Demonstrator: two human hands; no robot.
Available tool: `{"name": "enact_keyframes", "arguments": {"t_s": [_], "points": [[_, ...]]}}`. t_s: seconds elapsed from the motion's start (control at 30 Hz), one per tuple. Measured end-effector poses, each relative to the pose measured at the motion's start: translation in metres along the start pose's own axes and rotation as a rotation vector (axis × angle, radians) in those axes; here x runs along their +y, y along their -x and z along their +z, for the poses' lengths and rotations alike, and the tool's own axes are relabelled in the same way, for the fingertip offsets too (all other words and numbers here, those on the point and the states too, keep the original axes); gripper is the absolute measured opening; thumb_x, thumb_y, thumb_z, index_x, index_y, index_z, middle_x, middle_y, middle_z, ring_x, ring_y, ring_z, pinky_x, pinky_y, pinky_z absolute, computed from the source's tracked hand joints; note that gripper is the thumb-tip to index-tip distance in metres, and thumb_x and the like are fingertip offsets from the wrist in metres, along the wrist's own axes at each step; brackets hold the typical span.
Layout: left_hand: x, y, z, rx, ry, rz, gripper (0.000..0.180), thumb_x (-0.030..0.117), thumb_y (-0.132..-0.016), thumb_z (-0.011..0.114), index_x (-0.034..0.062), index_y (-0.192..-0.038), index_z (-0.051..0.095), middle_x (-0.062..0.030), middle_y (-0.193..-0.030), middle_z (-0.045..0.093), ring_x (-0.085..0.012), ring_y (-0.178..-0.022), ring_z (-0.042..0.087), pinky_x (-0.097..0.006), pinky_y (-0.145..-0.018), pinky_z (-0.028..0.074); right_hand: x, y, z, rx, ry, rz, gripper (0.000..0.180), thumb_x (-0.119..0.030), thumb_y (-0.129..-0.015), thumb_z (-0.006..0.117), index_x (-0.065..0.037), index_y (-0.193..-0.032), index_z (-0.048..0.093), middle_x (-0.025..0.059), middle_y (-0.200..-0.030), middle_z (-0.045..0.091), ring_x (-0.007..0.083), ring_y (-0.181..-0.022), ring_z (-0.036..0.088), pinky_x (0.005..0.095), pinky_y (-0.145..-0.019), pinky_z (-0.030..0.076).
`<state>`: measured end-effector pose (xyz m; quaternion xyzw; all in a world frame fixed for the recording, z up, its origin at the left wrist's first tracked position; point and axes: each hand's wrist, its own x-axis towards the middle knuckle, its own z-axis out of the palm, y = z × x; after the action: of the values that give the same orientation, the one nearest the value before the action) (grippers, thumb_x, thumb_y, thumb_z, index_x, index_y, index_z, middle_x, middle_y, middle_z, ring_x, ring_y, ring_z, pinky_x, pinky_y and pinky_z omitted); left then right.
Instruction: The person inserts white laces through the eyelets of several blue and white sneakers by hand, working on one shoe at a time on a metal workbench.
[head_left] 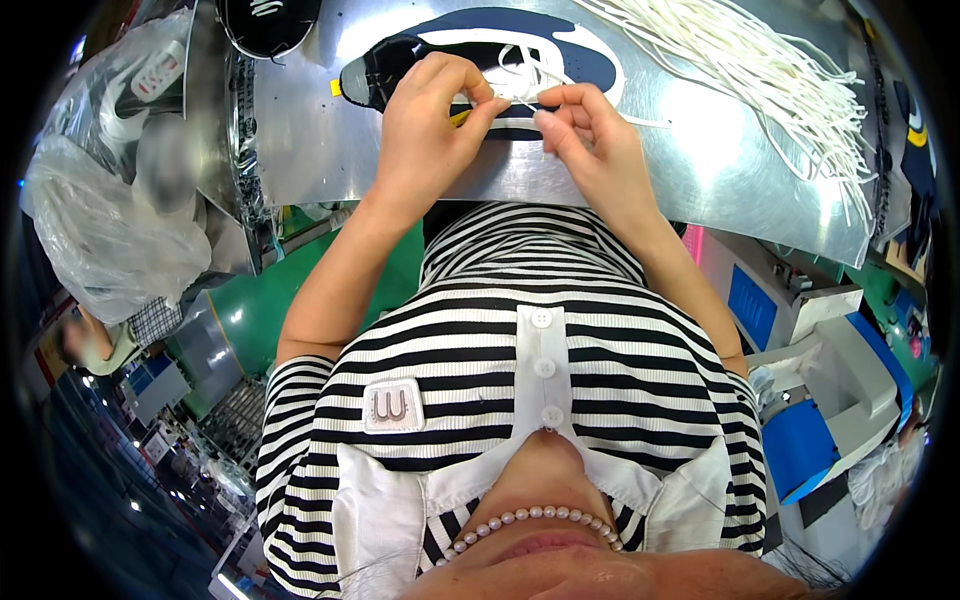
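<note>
A navy and white shoe upper [590, 66] lies sideways on the metal tabletop, its black-lined collar at the left. White shoelace [520, 66] is looped over its middle, and a loose end stretches past my right hand. My left hand [428, 125] leans over the near side of the upper, thumb and forefinger pinched on the lace at the eyelet edge. Close beside it, my right hand [598, 142] pinches the same lace between thumb and fingers. The eyelets under my fingertips are mostly hidden.
A thick bundle of white laces [770, 95] spreads across the right of the metal table [310, 150]. At the back left sits a black shoe piece [268, 25]. Clear plastic bags [110, 220] hang at the left; a grey and blue machine [840, 370] stands at the lower right.
</note>
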<state>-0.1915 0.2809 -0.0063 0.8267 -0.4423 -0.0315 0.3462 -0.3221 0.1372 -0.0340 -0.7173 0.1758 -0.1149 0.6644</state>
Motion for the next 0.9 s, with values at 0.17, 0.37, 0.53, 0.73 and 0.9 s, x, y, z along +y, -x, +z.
{"name": "enact_keyframes", "arguments": {"t_s": [0.17,0.37,0.53,0.73,0.9], "points": [[0.005,-0.001,0.001,0.074,0.04,-0.059,0.018,0.005,-0.078,0.077,0.0017,-0.088,0.063,-0.007,-0.091,0.065,-0.0202,-0.086,0.063,-0.03,-0.077,0.05,-0.002,-0.006,0.007,-0.063,-0.237,0.185,0.026,-0.017,-0.086,0.075,-0.002,-0.106,0.066,-0.0058,-0.065,0.057,0.0034,-0.059,0.047,0.0197,-0.054,0.036],[-0.005,0.001,-0.004,0.029,0.138,0.008,0.018,0.003,-0.077,0.077,0.0022,-0.09,0.065,-0.0076,-0.101,0.065,-0.0191,-0.093,0.062,-0.03,-0.081,0.049,-0.013,-0.008,0.01,-0.063,-0.558,0.405,0.025,-0.018,-0.087,0.073,-0.004,-0.108,0.067,-0.0096,-0.065,0.053,-0.0003,-0.056,0.038,0.0179,-0.05,0.028],[0.004,0.005,-0.014,0.051,0.468,-0.026,0.013,0.007,-0.075,0.078,0.0084,-0.085,0.07,-0.0056,-0.114,0.064,-0.0222,-0.107,0.056,-0.035,-0.093,0.043,-0.014,-0.012,0.004,-0.224,-0.996,0.504,0.021,-0.023,-0.096,0.063,-0.004,-0.102,0.063,-0.0082,-0.061,0.047,0.0006,-0.047,0.034,0.0166,-0.044,0.023],[0.007,0.007,-0.017,-0.002,0.433,0.101,0.023,0.005,-0.078,0.076,0.0064,-0.099,0.068,-0.0082,-0.12,0.061,-0.0261,-0.113,0.056,-0.035,-0.093,0.045,-0.013,-0.021,0.005,-0.198,-1.009,0.403,0.019,-0.021,-0.098,0.06,-0.003,-0.103,0.063,-0.0074,-0.06,0.044,0.0,-0.046,0.031,0.0178,-0.043,0.022],[-0.004,0.006,-0.009,0.005,0.319,-0.033,0.022,-0.002,-0.087,0.063,-0.0003,-0.109,0.062,-0.0146,-0.101,0.067,-0.0294,-0.09,0.067,-0.034,-0.079,0.052,-0.036,-0.023,-0.015,-0.287,-0.739,0.34,0.02,-0.018,-0.098,0.058,0.0,-0.106,0.063,-0.009,-0.059,0.04,0.0001,-0.046,0.029,0.0172,-0.044,0.023]]}}
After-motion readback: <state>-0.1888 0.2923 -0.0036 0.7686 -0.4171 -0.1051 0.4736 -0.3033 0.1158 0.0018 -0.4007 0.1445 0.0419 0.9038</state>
